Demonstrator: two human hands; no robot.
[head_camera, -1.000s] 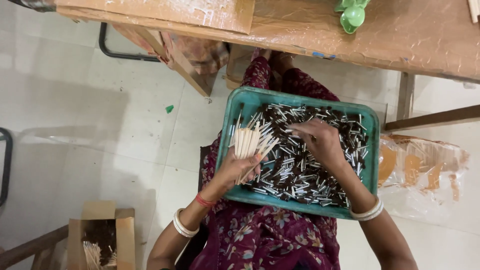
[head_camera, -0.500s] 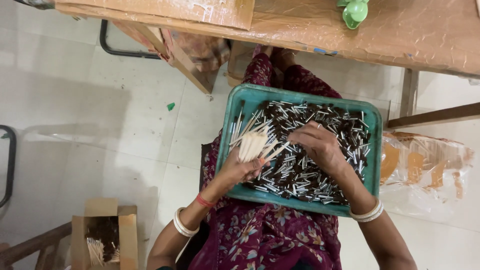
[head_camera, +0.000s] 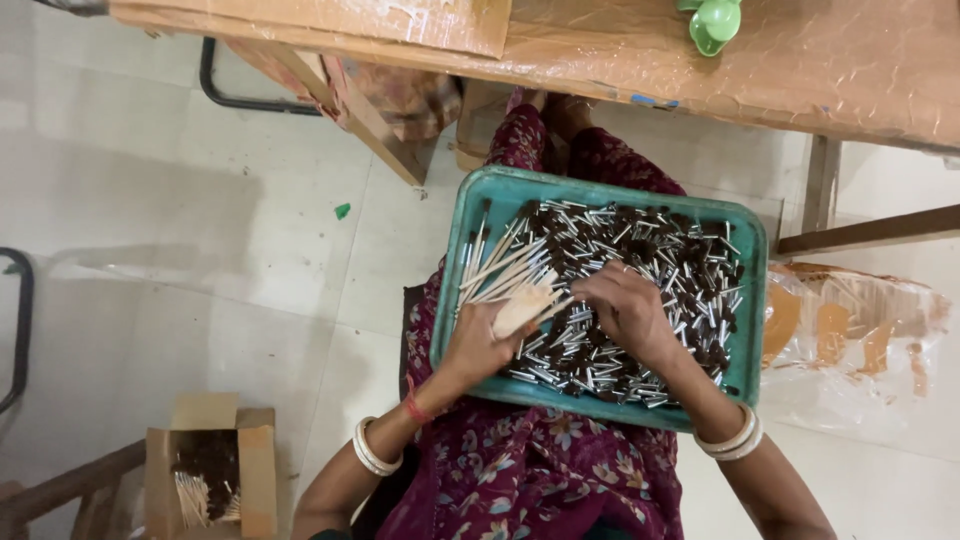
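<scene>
Head view: left hand (head_camera: 480, 345) fingers grip a bundle of sticks (head_camera: 505, 275); right hand (head_camera: 625, 310) fingers pinch among brush tips (head_camera: 680, 270) in the teal tray (head_camera: 600, 190).

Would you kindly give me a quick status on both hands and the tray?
Left hand grips a bundle of sticks. Right hand rests on the loose pieces. Teal tray on lap. Nothing in the way.
</scene>
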